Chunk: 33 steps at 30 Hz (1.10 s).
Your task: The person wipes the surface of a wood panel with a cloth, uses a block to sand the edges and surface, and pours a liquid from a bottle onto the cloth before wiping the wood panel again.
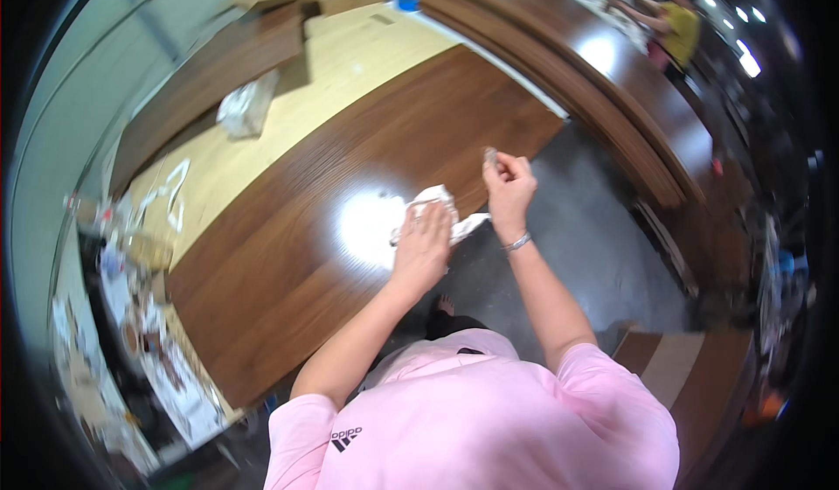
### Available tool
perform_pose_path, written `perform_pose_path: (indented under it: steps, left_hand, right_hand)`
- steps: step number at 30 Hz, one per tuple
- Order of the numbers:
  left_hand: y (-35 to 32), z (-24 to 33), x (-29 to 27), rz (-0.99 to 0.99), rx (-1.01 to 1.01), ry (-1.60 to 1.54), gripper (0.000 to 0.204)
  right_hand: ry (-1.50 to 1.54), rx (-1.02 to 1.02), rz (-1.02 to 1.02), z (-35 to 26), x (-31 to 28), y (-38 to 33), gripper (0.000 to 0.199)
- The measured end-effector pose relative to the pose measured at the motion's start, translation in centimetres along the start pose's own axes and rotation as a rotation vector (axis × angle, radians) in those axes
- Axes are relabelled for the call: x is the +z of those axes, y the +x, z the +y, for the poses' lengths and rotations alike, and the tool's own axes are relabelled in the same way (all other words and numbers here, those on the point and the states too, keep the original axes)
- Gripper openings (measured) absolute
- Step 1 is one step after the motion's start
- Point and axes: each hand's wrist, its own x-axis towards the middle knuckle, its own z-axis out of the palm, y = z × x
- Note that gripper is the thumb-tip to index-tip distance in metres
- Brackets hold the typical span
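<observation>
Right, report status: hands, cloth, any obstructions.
Left hand flat on white cloth, at brown board's near edge. Right hand pinching small greyish item. White bundle off board, out of the way.

On the worktop [336,97] a broad board [288,254] is laid, with a cloth [437,197] placed upon it under the left hand [422,243], while the right hand [511,193] is held rightward near its edge, a package [247,107] is set behind, and stacked panels [559,48] are ranged beyond its right end.
</observation>
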Motion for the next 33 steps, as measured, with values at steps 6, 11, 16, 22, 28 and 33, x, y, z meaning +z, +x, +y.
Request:
perform_pose_path:
  steps: [6, 11, 16, 22, 28, 33]
  left_hand:
    - [-8.2, 1.1, -3.3, -0.022, -0.338, 0.011, 0.062]
    - [-27.3, -2.0, -11.9, 0.146, -0.649, 0.399, 0.046]
    - [-37.4, -1.5, -20.9, 0.327, -1.663, 0.564, 0.029]
    - [-24.0, -0.8, -11.2, 0.293, -0.85, 0.482, 0.035]
    - [-36.9, -6.4, -16.0, 0.202, -1.136, 0.86, 0.022]
    - [-33.4, -8.4, -18.0, 0.403, -1.262, 0.54, 0.027]
  right_hand:
    - [0.114, 0.023, -0.321, 2.2, 5.6, -0.3, 0.017]
    - [0.181, 0.162, -0.387, 3.6, 6.2, -1.1, 0.022]
    - [0.191, 0.012, -0.466, 4.0, 6.3, -1.1, 0.021]
    - [0.206, 0.09, -0.512, 5.3, 6.5, -0.7, 0.02]
    - [0.229, 0.107, -0.484, 4.7, 6.1, -0.8, 0.018]
    - [0.189, 0.11, -0.439, 5.1, 6.1, -0.6, 0.017]
